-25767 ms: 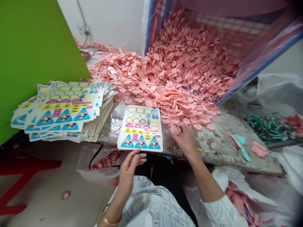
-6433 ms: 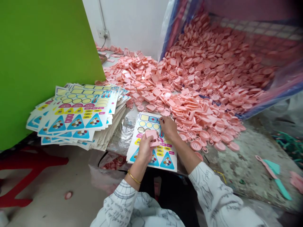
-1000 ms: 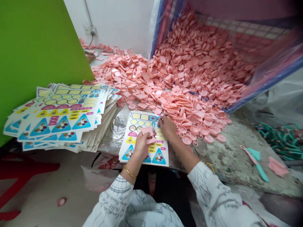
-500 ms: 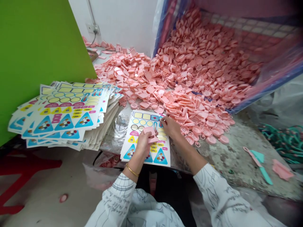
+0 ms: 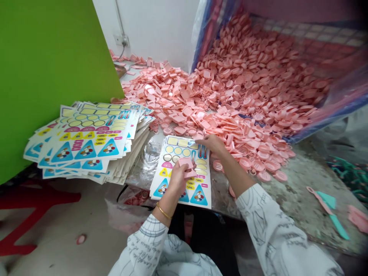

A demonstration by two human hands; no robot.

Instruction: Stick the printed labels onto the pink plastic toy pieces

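Observation:
My left hand (image 5: 177, 178) rests over a sticker sheet (image 5: 157, 174) at the table's front edge. Its fingers are closed around pink plastic pieces, the top one squarish (image 5: 184, 164). At the sheet's upper right, my right hand (image 5: 214, 145) pinches the edge of a rectangular sticker (image 5: 192, 143), which looks partly lifted. Yellow, blue and pink printed shapes cover the sheet, with blue triangles along the bottom. More sheets seem to lie beneath it.
Left of me stands a fanned stack of sticker sheets (image 5: 94, 134) beside a green panel (image 5: 57, 50). A heap of pink plastic pieces (image 5: 184, 96) spills from a plastic-lined bin (image 5: 198, 42). Teal and pink toy pieces (image 5: 327, 199) lie at right.
My right fingertips have moved from the sheet's right side onto the rectangular sticker, whose edge now looks raised. My left hand keeps the pink pieces. The whole view has shifted slightly.

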